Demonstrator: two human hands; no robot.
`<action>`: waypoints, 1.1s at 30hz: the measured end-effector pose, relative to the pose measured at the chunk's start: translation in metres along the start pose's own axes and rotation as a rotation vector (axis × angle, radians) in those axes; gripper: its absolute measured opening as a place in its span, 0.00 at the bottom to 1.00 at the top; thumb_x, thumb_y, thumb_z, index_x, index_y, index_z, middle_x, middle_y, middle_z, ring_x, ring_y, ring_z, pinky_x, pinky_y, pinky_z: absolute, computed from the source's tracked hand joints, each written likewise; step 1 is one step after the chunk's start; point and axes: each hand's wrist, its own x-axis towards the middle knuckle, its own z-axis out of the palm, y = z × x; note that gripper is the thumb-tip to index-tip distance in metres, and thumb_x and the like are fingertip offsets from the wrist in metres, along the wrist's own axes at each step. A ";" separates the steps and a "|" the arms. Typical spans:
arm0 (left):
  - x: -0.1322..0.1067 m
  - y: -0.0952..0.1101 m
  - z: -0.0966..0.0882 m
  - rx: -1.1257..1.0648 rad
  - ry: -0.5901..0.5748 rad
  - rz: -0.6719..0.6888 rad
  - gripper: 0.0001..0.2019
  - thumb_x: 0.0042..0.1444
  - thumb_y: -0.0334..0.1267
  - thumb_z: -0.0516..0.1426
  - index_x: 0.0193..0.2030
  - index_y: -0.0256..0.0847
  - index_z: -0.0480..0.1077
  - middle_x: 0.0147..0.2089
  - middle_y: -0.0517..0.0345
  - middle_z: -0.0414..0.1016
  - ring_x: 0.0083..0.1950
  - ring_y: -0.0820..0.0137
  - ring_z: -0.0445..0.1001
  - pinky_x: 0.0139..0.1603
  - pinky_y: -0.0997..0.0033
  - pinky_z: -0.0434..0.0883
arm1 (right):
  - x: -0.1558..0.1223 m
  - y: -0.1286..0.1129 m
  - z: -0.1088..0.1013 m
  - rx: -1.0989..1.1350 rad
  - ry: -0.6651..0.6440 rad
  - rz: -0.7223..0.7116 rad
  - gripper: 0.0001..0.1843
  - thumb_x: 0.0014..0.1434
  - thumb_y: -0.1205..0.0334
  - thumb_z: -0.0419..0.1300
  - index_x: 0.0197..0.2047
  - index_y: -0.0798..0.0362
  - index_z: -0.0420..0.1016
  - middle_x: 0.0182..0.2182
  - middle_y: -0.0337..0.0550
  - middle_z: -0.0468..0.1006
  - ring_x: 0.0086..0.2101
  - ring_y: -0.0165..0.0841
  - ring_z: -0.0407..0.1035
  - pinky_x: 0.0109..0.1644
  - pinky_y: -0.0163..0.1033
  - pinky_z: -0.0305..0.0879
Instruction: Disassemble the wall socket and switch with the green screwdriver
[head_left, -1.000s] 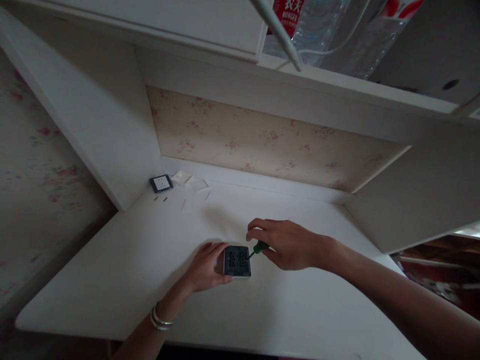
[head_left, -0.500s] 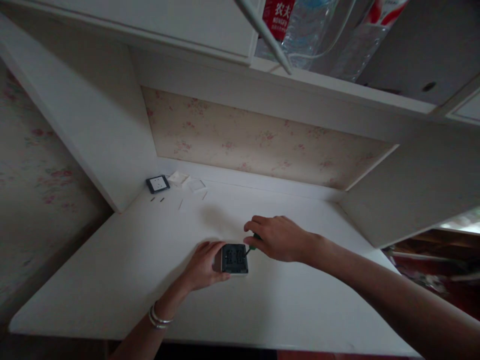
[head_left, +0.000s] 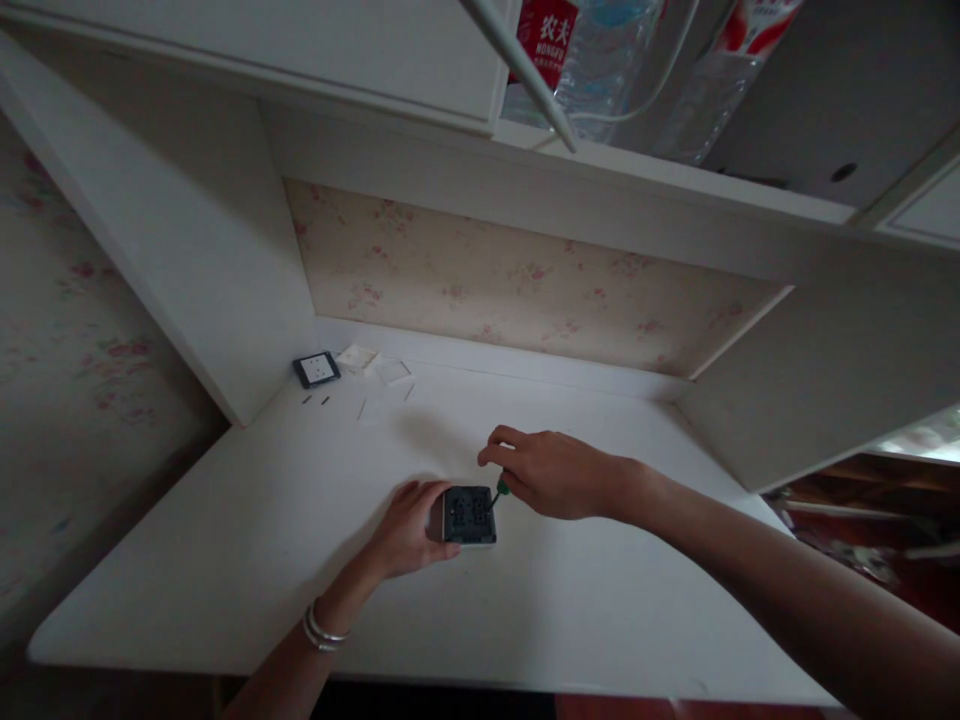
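A black square wall socket (head_left: 470,515) with a pale base lies on the white desk. My left hand (head_left: 411,530) grips it from the left, fingers on its far edge and thumb on its near edge. My right hand (head_left: 544,472) is closed on a small screwdriver (head_left: 502,488) with a green handle, its index finger raised off the handle. The screwdriver's shaft slants down to the left, and its tip meets the right side of the socket. Part of the handle is hidden by the fingers.
At the desk's (head_left: 585,600) back left lie a dark-framed socket panel (head_left: 318,369), a white box (head_left: 358,358), a clear square cover (head_left: 395,372) and several thin strips. Overhead, a shelf holds plastic bottles (head_left: 611,60), with a grey rod (head_left: 525,75) hanging in front. Side panels flank the desk.
My right hand has shifted slightly up and left, its fingers loosening so more of the green handle shows. My left hand and the socket stay where they were.
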 end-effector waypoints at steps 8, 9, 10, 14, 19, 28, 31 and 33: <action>0.002 0.003 0.000 -0.026 -0.012 -0.042 0.41 0.36 0.45 0.70 0.59 0.45 0.61 0.56 0.50 0.72 0.57 0.52 0.69 0.61 0.48 0.62 | 0.002 -0.001 0.003 -0.033 0.027 0.092 0.16 0.69 0.56 0.49 0.55 0.51 0.68 0.47 0.49 0.75 0.38 0.40 0.75 0.36 0.41 0.65; 0.003 0.004 0.000 -0.028 -0.016 -0.051 0.41 0.36 0.45 0.70 0.59 0.45 0.62 0.56 0.50 0.72 0.56 0.52 0.69 0.61 0.48 0.62 | 0.002 -0.003 0.003 -0.040 0.030 0.069 0.15 0.68 0.60 0.49 0.55 0.51 0.68 0.47 0.48 0.75 0.38 0.39 0.75 0.37 0.41 0.65; 0.003 0.004 0.000 -0.027 -0.022 -0.059 0.41 0.35 0.45 0.71 0.59 0.45 0.62 0.55 0.50 0.72 0.56 0.51 0.69 0.60 0.49 0.63 | 0.001 -0.004 0.002 -0.036 0.029 0.037 0.15 0.66 0.64 0.50 0.55 0.51 0.67 0.48 0.48 0.75 0.38 0.39 0.75 0.37 0.41 0.64; 0.008 0.007 -0.005 0.004 -0.062 -0.083 0.41 0.34 0.46 0.71 0.57 0.44 0.63 0.54 0.50 0.72 0.55 0.51 0.69 0.59 0.50 0.63 | -0.001 -0.007 0.000 0.010 -0.018 -0.030 0.19 0.60 0.63 0.57 0.55 0.49 0.67 0.50 0.47 0.74 0.40 0.39 0.74 0.35 0.39 0.63; 0.014 0.014 -0.013 0.036 -0.109 -0.063 0.39 0.31 0.46 0.72 0.53 0.44 0.66 0.52 0.51 0.72 0.52 0.52 0.71 0.55 0.53 0.66 | -0.001 -0.007 0.002 -0.021 0.003 0.048 0.13 0.68 0.60 0.47 0.45 0.52 0.72 0.43 0.47 0.76 0.36 0.38 0.74 0.36 0.40 0.63; 0.015 0.009 -0.007 0.024 -0.060 -0.056 0.41 0.27 0.47 0.72 0.52 0.43 0.66 0.51 0.51 0.72 0.50 0.53 0.71 0.52 0.55 0.69 | -0.004 -0.006 0.004 0.027 0.040 0.072 0.12 0.67 0.61 0.50 0.46 0.52 0.73 0.43 0.48 0.76 0.37 0.37 0.74 0.37 0.39 0.63; 0.015 0.006 -0.005 0.003 -0.044 -0.044 0.44 0.28 0.47 0.72 0.55 0.42 0.65 0.55 0.48 0.70 0.55 0.52 0.70 0.57 0.54 0.67 | -0.006 -0.004 0.005 0.060 0.036 0.011 0.14 0.59 0.70 0.53 0.47 0.53 0.72 0.47 0.48 0.75 0.38 0.36 0.73 0.39 0.39 0.64; 0.015 0.003 -0.005 -0.007 -0.045 -0.057 0.45 0.28 0.48 0.72 0.57 0.41 0.64 0.58 0.47 0.69 0.58 0.51 0.68 0.61 0.53 0.65 | -0.009 -0.002 0.002 0.078 0.019 -0.010 0.17 0.52 0.74 0.55 0.44 0.52 0.74 0.47 0.46 0.76 0.40 0.37 0.73 0.40 0.39 0.65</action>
